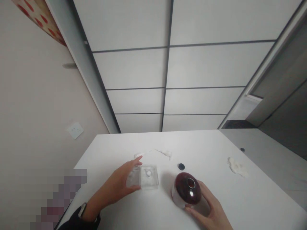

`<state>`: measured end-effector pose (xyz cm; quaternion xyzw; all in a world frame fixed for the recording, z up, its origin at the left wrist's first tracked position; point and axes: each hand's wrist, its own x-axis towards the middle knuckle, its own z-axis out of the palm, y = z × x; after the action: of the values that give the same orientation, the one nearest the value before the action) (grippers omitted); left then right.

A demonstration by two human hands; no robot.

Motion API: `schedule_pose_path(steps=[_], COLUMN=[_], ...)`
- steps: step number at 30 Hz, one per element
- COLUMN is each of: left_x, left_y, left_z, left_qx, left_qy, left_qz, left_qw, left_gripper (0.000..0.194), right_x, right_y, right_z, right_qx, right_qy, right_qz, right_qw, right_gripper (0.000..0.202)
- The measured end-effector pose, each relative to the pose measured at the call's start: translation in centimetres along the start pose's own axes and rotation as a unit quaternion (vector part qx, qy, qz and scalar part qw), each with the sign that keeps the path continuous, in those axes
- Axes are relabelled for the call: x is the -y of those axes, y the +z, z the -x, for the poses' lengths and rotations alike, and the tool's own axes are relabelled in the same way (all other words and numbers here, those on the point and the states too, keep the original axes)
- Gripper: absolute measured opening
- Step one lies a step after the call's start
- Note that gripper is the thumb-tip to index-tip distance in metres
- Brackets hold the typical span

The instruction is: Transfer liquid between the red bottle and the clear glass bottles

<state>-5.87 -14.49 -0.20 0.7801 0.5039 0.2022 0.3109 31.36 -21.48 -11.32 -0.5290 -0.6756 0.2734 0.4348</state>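
Observation:
My left hand (120,180) spans the left side of a clear square plastic tray (157,183), thumb at its near edge and fingers at its far edge. A round recess shows in the middle of the tray. In my right hand (212,209) is a jar with a white body (177,198) and a glossy dark red domed lid (183,185); it leans a little, and whether its base touches the table is unclear. Just beyond the jar lies a small black disc (181,166).
Thin clear plastic strips (165,153) lie behind the tray on the white table (115,143). A crumpled white tissue-like piece (237,166) rests near the right edge. Beyond the table stand white panelled doors (139,73), and a wall socket (76,130) is on the left.

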Motion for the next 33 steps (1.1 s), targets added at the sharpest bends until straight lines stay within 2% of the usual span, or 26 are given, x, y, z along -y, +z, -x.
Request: schedule_pose_path(steps=[7, 11, 12, 14, 16, 21, 24, 28, 30, 33], left_x=[0.3, 1.5, 1.8, 2.4, 2.9, 4.1, 4.1, 3.0, 2.3, 2.0], left_y=[0.5, 1.4, 1.5, 1.8, 2.0, 2.5, 2.8, 2.6, 2.5, 2.6], left_z=[-0.7, -0.8, -0.8, -0.7, -0.7, -0.4, -0.3, -0.4, -0.5, -0.4], left_qx=[-0.005, -0.033, -0.044, -0.064, -0.067, -0.080, -0.076, -0.072, -0.072, -0.074], left_qy=[-0.010, 0.032, 0.045, 0.065, 0.073, 0.073, 0.063, 0.063, 0.068, 0.067], left_qz=[-0.034, -0.052, -0.056, -0.063, -0.072, -0.094, -0.090, -0.073, -0.073, -0.075], left_qw=[0.999, 0.998, 0.996, 0.994, 0.992, 0.990, 0.991, 0.993, 0.992, 0.992], left_gripper=[0.095, 0.098, 0.101, 0.109, 0.114, 0.114, 0.116, 0.119, 0.121, 0.122], right_x=[2.2, 2.4, 2.3, 2.1, 1.8, 0.8, 0.2, 0.9, 2.2, 5.3], right_y=[0.3, -1.2, -1.9, -3.3, -4.1, -3.0, -2.2, -3.3, -4.2, -4.7], right_z=[-3.6, -4.5, -4.6, -5.2, -6.4, -10.0, -10.9, -10.7, -10.5, -10.5], right_qx=[0.031, 0.038, 0.030, 0.016, 0.026, 0.089, 0.098, 0.051, 0.005, -0.051], right_qy=[-0.022, -0.084, -0.091, -0.084, -0.075, -0.086, -0.090, -0.095, -0.099, -0.127], right_qz=[0.050, 0.065, 0.073, 0.095, 0.118, 0.128, 0.114, 0.070, 0.037, -0.028], right_qw=[0.998, 0.994, 0.993, 0.992, 0.990, 0.984, 0.984, 0.992, 0.994, 0.990], right_gripper=[0.063, 0.097, 0.098, 0.076, 0.053, 0.052, 0.042, 0.026, 0.020, 0.027])
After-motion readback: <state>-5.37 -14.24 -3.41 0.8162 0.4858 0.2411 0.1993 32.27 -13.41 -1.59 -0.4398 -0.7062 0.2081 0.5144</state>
